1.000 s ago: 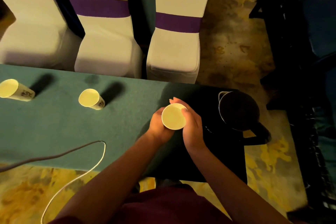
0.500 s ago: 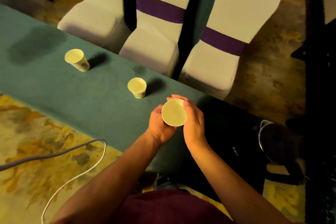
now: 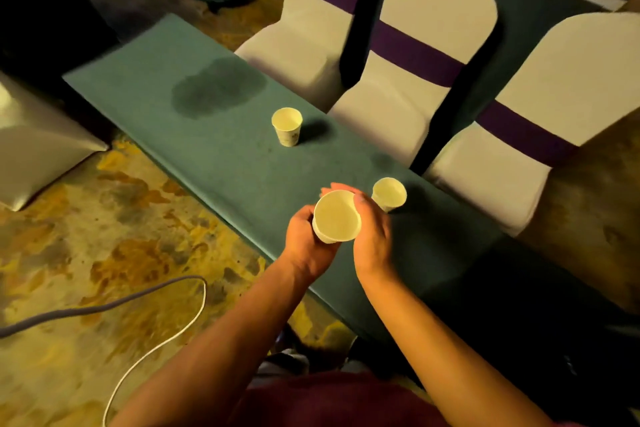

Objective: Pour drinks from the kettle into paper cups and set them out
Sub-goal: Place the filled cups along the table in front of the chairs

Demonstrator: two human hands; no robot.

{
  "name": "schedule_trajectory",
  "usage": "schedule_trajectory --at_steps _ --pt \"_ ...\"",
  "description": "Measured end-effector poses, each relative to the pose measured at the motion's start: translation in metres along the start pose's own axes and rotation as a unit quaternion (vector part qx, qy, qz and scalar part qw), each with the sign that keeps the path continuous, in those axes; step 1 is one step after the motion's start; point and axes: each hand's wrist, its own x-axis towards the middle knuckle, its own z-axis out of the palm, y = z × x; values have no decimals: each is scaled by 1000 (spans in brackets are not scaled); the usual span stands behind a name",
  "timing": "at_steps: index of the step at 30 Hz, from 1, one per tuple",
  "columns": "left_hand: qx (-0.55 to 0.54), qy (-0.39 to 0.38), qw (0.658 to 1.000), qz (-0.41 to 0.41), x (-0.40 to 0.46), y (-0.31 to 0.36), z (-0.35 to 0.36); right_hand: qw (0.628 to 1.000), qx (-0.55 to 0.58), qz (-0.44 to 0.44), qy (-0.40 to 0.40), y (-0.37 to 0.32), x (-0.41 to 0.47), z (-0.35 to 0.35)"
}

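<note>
I hold a pale paper cup [image 3: 336, 216] upright between both hands above the near edge of the green table [image 3: 214, 163]. My left hand [image 3: 306, 241] wraps its left side and base, and my right hand [image 3: 372, 237] presses its right side. A second paper cup [image 3: 389, 193] stands on the table just beyond my right hand. A third paper cup [image 3: 286, 126] stands farther along the table to the left. The kettle is out of view.
A dark wet patch [image 3: 218, 87] marks the table's far left end. White-covered chairs [image 3: 398, 87] with purple sashes line the far side. A cable [image 3: 162, 329] loops over the patterned carpet at lower left. A padded seat corner [image 3: 34, 142] sits at left.
The view has swung left, so the kettle and its dark mat have left the frame. Both hands keep the cup and have carried it left along the table, past the nearer standing cup.
</note>
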Motion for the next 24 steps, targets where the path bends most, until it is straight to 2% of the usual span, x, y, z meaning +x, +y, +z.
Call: schedule_trajectory --at_steps 12,17,24 --pt "-28 29 999 10 38 131 -49 1000 -6 1 -8 22 55 135" --pt "-30 30 999 16 76 186 -56 1000 -4 9 -20 32 103 182" --pt "18 29 999 5 147 287 -59 1000 5 11 6 53 190 262"
